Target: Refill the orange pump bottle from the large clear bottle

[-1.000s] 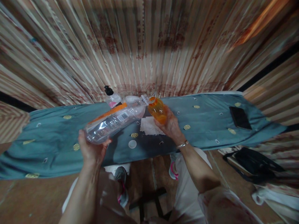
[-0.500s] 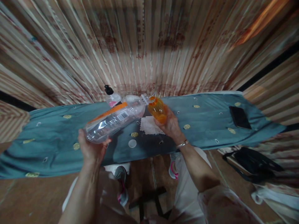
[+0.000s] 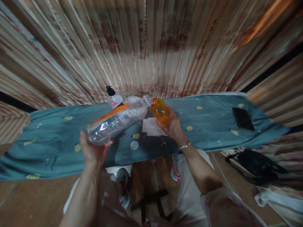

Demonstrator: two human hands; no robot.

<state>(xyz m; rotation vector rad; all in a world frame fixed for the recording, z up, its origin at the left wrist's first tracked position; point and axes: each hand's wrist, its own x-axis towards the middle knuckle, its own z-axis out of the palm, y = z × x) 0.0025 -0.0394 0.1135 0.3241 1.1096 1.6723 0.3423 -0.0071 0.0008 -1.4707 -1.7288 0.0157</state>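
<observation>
Pouring posture over a cloth-covered table: a large clear bottle is tipped toward a small orange bottle.

Seen from the head camera, the clear plastic bottle (image 3: 117, 123) is cradled from below at its base by the left hand (image 3: 93, 152), whose fingers are curled around it; it is held nearly level above the table, with its neck raised to the right and brought right up to the mouth of the orange bottle (image 3: 159, 111). The orange bottle is gripped around its lower part by the right hand (image 3: 173, 127), fingers wrapped closed, and is tilted leftward. On the blue-green tablecloth (image 3: 208, 126), a white paper (image 3: 151, 127) and a white cap (image 3: 134, 145) lie near the hands. A pump bottle (image 3: 112, 97) stands at the far edge, and a dark phone (image 3: 243, 119) lies far to the right.
</observation>
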